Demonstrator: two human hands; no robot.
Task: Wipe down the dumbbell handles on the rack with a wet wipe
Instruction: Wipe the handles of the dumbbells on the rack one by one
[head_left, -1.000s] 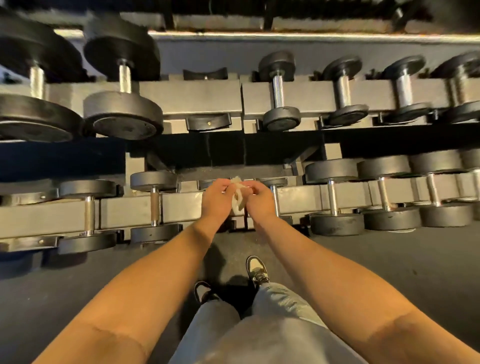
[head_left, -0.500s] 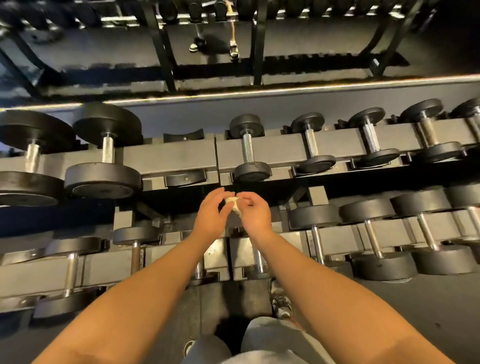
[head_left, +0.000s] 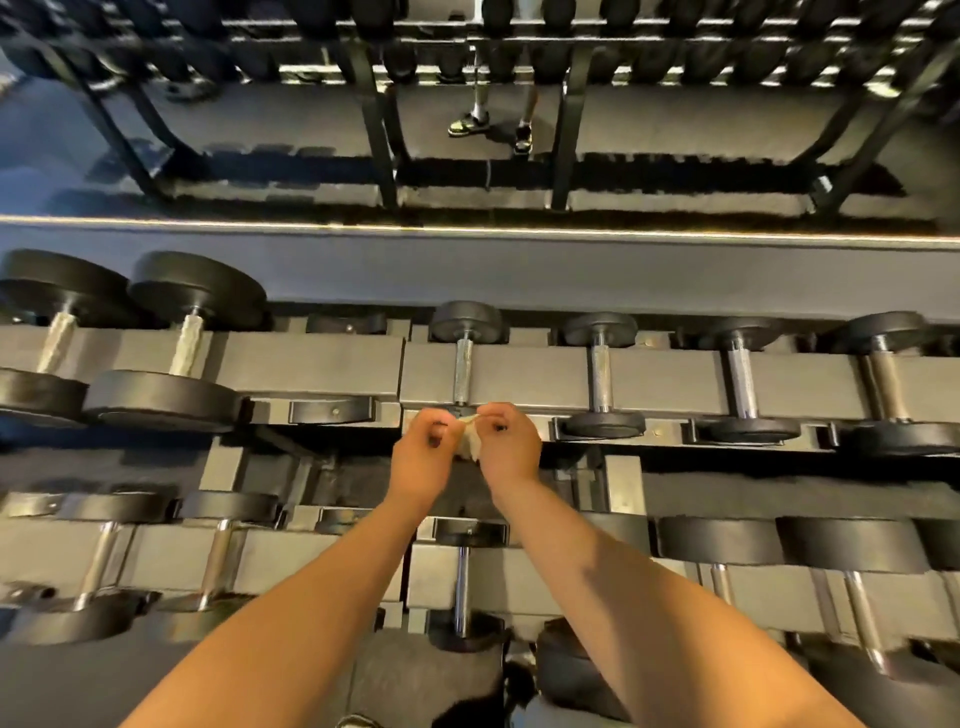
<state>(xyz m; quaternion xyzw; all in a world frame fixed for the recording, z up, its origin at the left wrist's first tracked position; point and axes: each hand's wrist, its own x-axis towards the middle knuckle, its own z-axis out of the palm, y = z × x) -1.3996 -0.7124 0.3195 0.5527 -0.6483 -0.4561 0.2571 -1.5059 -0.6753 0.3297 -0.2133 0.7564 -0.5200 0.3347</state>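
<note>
left hand (head_left: 423, 460); right hand (head_left: 511, 449) | one wet wipe (head_left: 471, 448) (pinched by both)

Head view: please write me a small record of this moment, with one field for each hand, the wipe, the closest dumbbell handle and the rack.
left hand: pinches the wet wipe with curled fingers
right hand: pinches the same wipe from the other side
wet wipe: white, crumpled, held between both hands, not on any handle
nearest handle: on the upper shelf, just beyond the hands, bare metal
rack: two shelves in view, dumbbells lying across them
empty cradle: upper shelf, left of the hands
</note>
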